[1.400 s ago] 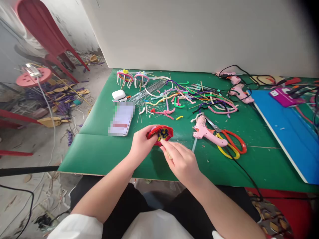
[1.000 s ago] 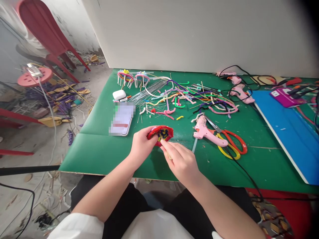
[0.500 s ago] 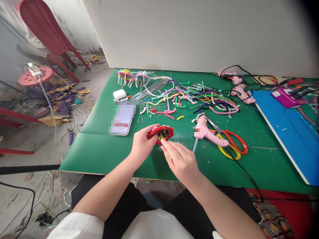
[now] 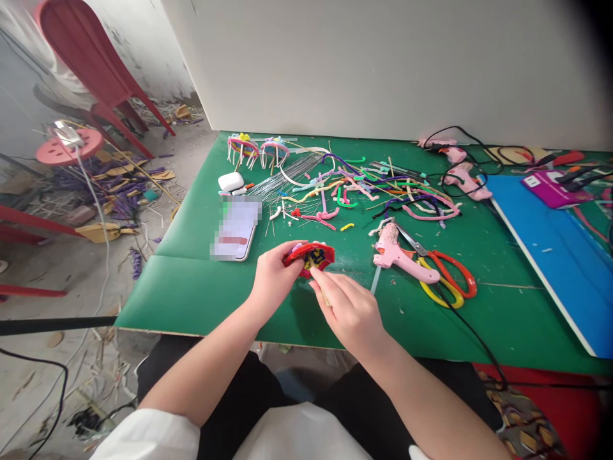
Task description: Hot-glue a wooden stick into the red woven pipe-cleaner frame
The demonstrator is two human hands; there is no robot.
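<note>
My left hand (image 4: 272,280) is closed round the left edge of a small red-rimmed woven piece (image 4: 310,256) with blue and yellow strands inside, held just above the green table (image 4: 191,287). My right hand (image 4: 347,313) pinches a thin pale stick (image 4: 322,292) whose tip touches the piece's near side. Both hands meet at the table's front middle.
A pink glue gun (image 4: 400,255) and red and yellow scissors (image 4: 443,276) lie right of the hands. A phone (image 4: 234,229) and a white earbud case (image 4: 230,181) lie to the left. Coloured pipe cleaners (image 4: 364,188) and thin wires fill the middle; a blue mat (image 4: 550,249) lies far right.
The hands have stayed almost still; the woven piece has tilted slightly flatter under the fingers.
</note>
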